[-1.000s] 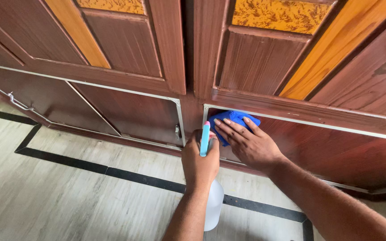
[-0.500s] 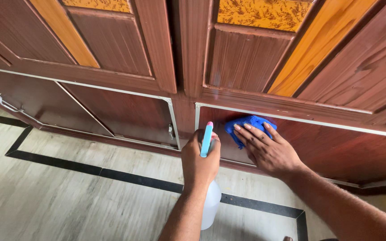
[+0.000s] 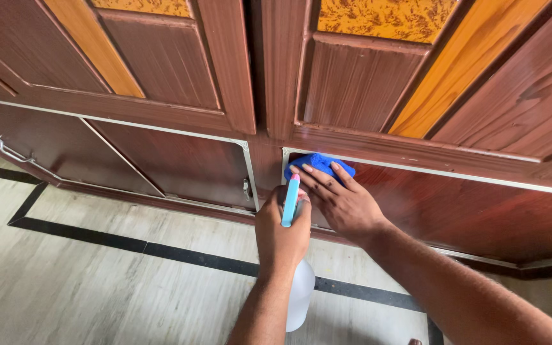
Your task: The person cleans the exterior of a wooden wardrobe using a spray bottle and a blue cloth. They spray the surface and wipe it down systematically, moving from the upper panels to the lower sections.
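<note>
My left hand (image 3: 280,232) grips a spray bottle (image 3: 299,294) with a clear white body and a light blue trigger head tipped pink, pointed at the cupboard. My right hand (image 3: 337,198) lies flat with fingers spread on a blue cloth (image 3: 322,163), pressing it against the upper left corner of the lower right cupboard door (image 3: 480,214). Most of the cloth is hidden under my fingers.
The dark brown wooden cupboard has upper doors (image 3: 180,64) with orange panels and lower doors edged in metal trim. A small latch (image 3: 246,187) sits on the lower left door and a metal handle (image 3: 11,153) at far left. The floor (image 3: 84,281) is pale with black inlay lines.
My right hand slid the blue cloth to the right along the lower door, then back left to the door's top corner. The left hand kept the bottle nearly still.
</note>
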